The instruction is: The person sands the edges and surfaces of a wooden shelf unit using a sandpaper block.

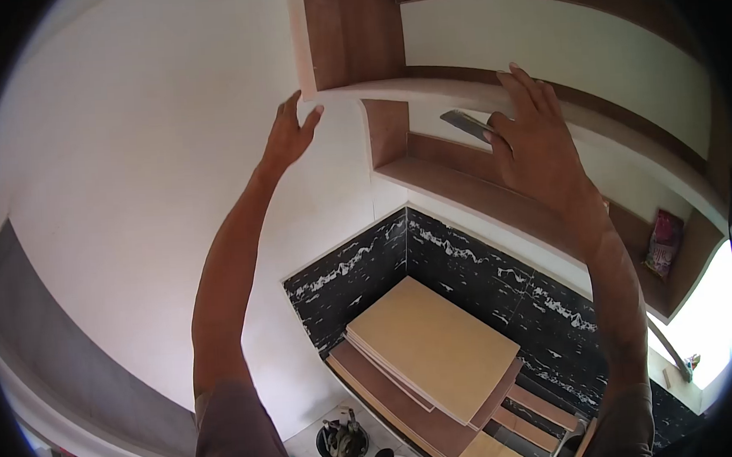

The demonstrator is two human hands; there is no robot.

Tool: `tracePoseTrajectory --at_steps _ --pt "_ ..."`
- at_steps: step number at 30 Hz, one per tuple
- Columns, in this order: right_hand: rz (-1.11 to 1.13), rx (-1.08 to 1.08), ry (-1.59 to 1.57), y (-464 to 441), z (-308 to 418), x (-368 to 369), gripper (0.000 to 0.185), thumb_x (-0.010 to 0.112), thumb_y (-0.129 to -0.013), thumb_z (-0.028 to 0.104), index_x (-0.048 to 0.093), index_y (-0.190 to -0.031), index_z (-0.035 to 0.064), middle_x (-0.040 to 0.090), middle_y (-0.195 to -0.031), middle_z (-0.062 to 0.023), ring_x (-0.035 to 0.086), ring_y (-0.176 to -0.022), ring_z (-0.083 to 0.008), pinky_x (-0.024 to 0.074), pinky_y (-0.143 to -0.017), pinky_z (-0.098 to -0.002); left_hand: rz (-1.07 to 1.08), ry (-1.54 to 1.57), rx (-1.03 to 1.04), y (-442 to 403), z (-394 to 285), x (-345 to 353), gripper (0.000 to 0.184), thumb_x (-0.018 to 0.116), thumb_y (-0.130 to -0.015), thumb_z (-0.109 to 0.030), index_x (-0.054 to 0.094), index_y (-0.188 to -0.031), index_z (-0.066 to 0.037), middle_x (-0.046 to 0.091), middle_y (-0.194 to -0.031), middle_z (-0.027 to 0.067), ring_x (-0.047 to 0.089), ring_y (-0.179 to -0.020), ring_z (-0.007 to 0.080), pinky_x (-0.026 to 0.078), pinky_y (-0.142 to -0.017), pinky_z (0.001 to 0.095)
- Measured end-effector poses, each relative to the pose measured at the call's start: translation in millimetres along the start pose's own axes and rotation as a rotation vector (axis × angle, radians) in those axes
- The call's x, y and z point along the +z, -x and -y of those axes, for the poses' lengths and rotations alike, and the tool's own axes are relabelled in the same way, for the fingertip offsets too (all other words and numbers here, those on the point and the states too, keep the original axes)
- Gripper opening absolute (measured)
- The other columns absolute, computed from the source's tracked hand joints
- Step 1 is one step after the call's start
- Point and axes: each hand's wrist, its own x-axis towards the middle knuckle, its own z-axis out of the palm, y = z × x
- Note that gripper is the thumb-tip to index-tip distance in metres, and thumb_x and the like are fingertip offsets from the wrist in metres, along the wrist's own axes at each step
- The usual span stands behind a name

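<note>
My left hand (289, 139) is raised with thumb and fingers apart and nothing in it. Its fingertips are at the lower left corner of the wooden wall shelf (354, 39); whether they touch it I cannot tell. My right hand (539, 132) pinches a flat grey metal blade (464, 125) between thumb and index finger, the blade pointing left. Its other fingers stretch up by the pale front edge (450, 89) of the shelf, and contact is unclear. The blade's handle end is hidden in my hand.
Below runs a lower shelf niche (463, 182) with a pink packet (663, 242) inside. Wooden boards (434, 349) are stacked against black marbled tiles (344, 283). On the floor stands a dark bucket of tools (341, 439). A bright window (714, 318) lies right.
</note>
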Motion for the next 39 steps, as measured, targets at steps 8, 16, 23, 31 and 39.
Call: tracePoseTrajectory --at_steps 8,16,23,31,39 --pt "0.121 0.085 0.011 -19.3 -11.2 35.5 0.013 0.074 -0.073 0.014 0.071 -0.085 0.0069 0.066 -0.118 -0.0158 0.066 -0.105 -0.034 0.0537 -0.088 -0.0429 -0.244 -0.037 -0.003 -178.4 85.5 61.6 0.08 0.048 -0.101 -0.048 0.026 -0.152 0.009 0.025 -0.157 0.0339 0.026 -0.147 0.0466 0.028 -0.12 0.0472" --pt "0.056 0.053 0.078 -28.0 -3.0 35.1 0.016 0.076 -0.07 0.012 0.069 -0.083 0.006 0.069 -0.111 -0.0145 0.068 -0.096 -0.0345 0.0551 -0.081 -0.0452 -0.437 0.086 0.132 -216.0 123.2 94.8 0.075 0.046 -0.103 -0.044 0.024 -0.154 0.007 0.02 -0.161 0.0301 0.017 -0.151 0.0433 0.019 -0.123 0.0456" --pt "0.08 0.099 0.14 -28.0 1.8 41.4 0.014 0.075 -0.073 0.011 0.07 -0.085 0.0042 0.07 -0.114 -0.0145 0.068 -0.094 -0.0349 0.0546 -0.08 -0.0444 -0.397 0.133 0.181 -182.4 139.2 105.3 0.072 0.04 -0.105 -0.042 0.021 -0.155 0.007 0.017 -0.163 0.0292 0.014 -0.152 0.0429 0.012 -0.124 0.0469" --pt "0.062 0.078 0.128 -28.2 2.5 42.0 0.01 0.073 -0.077 0.008 0.067 -0.083 0.0019 0.069 -0.114 -0.014 0.067 -0.093 -0.0352 0.0533 -0.079 -0.0449 -0.297 0.112 0.125 -121.3 146.4 117.9 0.074 0.034 -0.107 -0.042 0.013 -0.155 0.01 0.01 -0.163 0.0312 0.008 -0.153 0.0427 0.009 -0.125 0.0477" --pt "0.014 0.081 0.064 -22.9 -0.1 43.4 0.01 0.072 -0.079 0.009 0.066 -0.083 0.0026 0.069 -0.113 -0.0138 0.066 -0.095 -0.0361 0.0525 -0.08 -0.0461 -0.061 0.14 -0.072 -70.7 138.5 103.9 0.075 0.03 -0.108 -0.046 0.007 -0.158 0.005 0.002 -0.166 0.0235 0.0 -0.155 0.0331 0.005 -0.126 0.0412"
